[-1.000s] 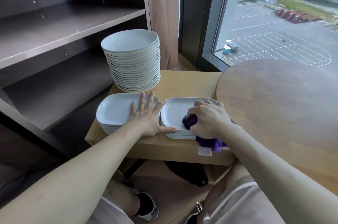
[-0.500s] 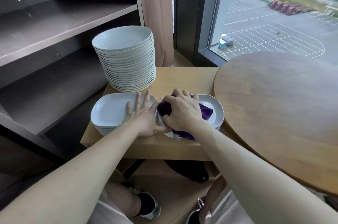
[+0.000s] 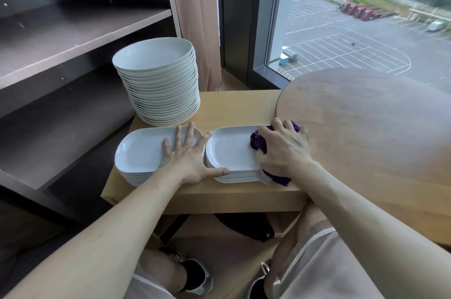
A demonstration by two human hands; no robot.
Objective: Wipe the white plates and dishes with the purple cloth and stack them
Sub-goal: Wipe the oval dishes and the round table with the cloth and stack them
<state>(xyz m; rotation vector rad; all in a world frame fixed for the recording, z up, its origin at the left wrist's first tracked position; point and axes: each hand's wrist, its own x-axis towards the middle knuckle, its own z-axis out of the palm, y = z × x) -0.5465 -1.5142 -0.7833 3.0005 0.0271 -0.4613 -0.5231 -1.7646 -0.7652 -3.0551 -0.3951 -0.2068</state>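
Two low stacks of white rectangular dishes sit side by side on a light wooden side table [image 3: 234, 108]. My left hand [image 3: 188, 157] lies flat, fingers spread, on the right end of the left stack [image 3: 141, 154], its thumb along the front rim of the right stack [image 3: 229, 149]. My right hand [image 3: 283, 149] presses a bunched purple cloth [image 3: 257, 142] onto the right end of the top dish of the right stack; the cloth's tail hangs over the dish's near corner. Behind them stands a tall stack of round white plates [image 3: 158, 86].
A round dark wooden table [image 3: 378, 122] overlaps the side table on the right. Dark shelving [image 3: 73, 37] fills the left. A curtain and a window are behind. My knees and shoes are under the side table's front edge.
My right hand has swept the cloth from the left part of the right stack's top dish to its right end. My left hand has stayed on the left stack.
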